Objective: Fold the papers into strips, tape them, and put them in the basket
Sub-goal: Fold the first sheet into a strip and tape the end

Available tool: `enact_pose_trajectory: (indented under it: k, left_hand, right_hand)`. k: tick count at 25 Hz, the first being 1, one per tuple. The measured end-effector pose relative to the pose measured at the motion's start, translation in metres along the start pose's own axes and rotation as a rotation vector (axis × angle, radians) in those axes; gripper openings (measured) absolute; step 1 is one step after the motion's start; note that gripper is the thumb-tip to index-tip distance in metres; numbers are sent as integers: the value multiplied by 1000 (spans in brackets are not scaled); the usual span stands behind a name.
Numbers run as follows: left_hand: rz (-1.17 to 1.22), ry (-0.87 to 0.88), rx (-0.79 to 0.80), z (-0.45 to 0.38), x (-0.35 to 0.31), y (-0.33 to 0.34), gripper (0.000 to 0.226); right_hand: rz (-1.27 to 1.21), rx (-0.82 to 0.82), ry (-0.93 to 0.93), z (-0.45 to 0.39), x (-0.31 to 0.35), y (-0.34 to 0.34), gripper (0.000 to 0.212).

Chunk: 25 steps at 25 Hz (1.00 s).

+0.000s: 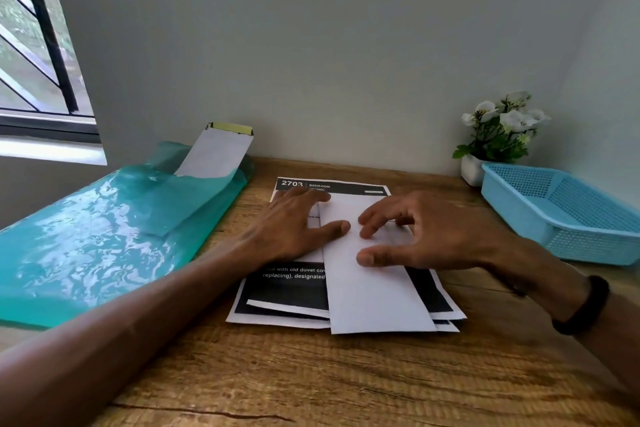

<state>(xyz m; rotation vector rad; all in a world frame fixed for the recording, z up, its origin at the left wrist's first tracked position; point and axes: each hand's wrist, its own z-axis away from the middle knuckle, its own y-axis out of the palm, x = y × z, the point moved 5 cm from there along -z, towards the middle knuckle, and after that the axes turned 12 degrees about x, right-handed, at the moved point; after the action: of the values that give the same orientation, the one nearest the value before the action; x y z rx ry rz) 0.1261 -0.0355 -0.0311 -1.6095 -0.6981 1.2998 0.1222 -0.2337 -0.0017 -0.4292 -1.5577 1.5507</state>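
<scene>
Hands are working the middle of the wooden tabletop (346, 374); the left hand (294, 229) is lying flat with fingers stretched out, palm down, pressing on the left edge of the folded white paper (370, 288) and on the printed sheet beneath; the right hand (426, 232) is arching over the same strip, fingers loosely bent, fingertips (365, 258) touching the white surface and gripping nothing; a black band (585, 305) is sitting on the right wrist. That folded paper is lying lengthwise on top of the stack of printed papers (287, 295), black and white pages, the top one reading "2703 BEDROOM"; the stack is sitting near the back edge, roughly centred. Over by the right edge the light blue basket (540, 218) is waiting, well apart from the stack; just behind it, in the back right corner, a white pot of white flowers (498, 135) is standing. Along the left edge a teal plastic folder (86, 236) is lying, with a white envelope (214, 153) poking out of its far end.
</scene>
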Motion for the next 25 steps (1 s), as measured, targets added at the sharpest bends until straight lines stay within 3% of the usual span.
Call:
enact_pose_trajectory:
  k: [8, 20, 25]
  left_hand:
    - [-34, 9, 75, -2, 0, 5, 69]
    - [-291, -61, 441, 3, -3, 15, 135]
    - [-291, -59, 441, 4, -4, 16, 147]
  right_hand:
    - [173, -11, 95, -9, -14, 15, 59]
    - [226, -107, 94, -28, -33, 25, 54]
    - [205, -112, 67, -5, -18, 15, 53]
